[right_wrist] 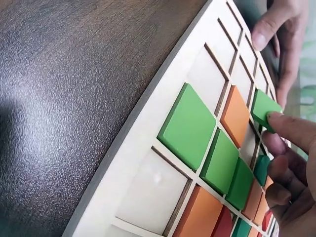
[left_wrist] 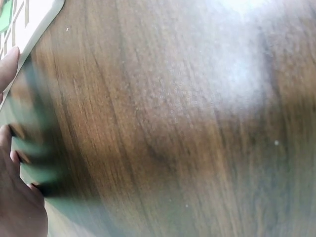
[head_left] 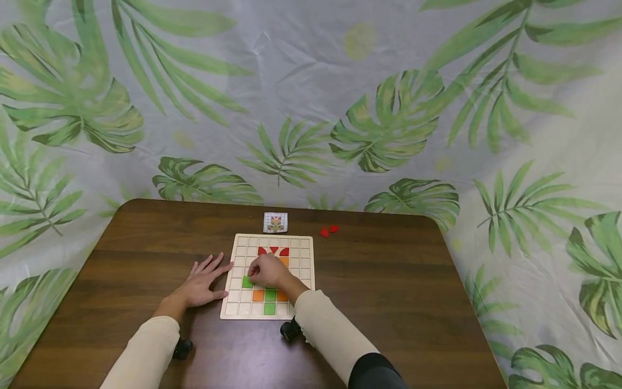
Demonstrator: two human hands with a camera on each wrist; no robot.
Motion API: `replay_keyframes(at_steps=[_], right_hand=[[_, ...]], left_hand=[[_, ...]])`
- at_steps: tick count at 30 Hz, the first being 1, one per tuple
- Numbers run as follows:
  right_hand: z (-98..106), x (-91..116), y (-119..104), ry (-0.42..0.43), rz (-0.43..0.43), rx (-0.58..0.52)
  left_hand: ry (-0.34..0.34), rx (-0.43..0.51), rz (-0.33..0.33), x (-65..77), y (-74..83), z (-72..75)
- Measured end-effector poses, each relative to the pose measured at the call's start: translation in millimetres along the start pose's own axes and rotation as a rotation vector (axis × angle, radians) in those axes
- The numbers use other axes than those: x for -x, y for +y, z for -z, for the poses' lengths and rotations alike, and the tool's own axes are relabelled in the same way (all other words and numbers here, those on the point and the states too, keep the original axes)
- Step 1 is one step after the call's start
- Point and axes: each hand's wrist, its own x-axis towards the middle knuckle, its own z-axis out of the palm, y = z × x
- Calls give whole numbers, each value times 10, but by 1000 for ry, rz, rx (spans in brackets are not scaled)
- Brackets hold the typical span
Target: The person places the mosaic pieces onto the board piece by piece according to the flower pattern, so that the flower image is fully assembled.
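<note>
A wooden grid board (head_left: 305, 265) lies on the table with green, orange and red tiles in some of its cells. My right hand (head_left: 269, 271) is over the board and pinches a green square tile (right_wrist: 264, 105) between thumb and fingers, left of an orange tile (right_wrist: 235, 116). This green tile looks slightly tilted in its cell. My left hand (head_left: 200, 286) has its fingers spread, with thumb and a fingertip touching the board's left edge. Red pieces (head_left: 284, 252) sit in the board's upper rows; my right hand hides some cells.
Behind the board lies a small card (head_left: 275, 222) with a coloured grid picture. Two loose red pieces (head_left: 324, 233) lie on the brown wooden table (head_left: 389, 281) to the card's right. A leaf-patterned cloth (head_left: 301, 97) hangs behind the table.
</note>
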Motion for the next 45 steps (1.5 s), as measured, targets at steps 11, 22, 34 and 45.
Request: replay_keyframes(at_steps=[11,22,34,45], right_hand=[[-56,-4,-25,-18,5,61],[-92,-5,-56,-1,-39,112],[20,81,199,89,-47,-33],[351,303,946,482,-196,-291]], left_hand=[[20,-11,-23,19,12,13],[4,0,-11,27,-2,0],[5,3,-9,26,-15,0],[10,1,-11,5,-12,3]])
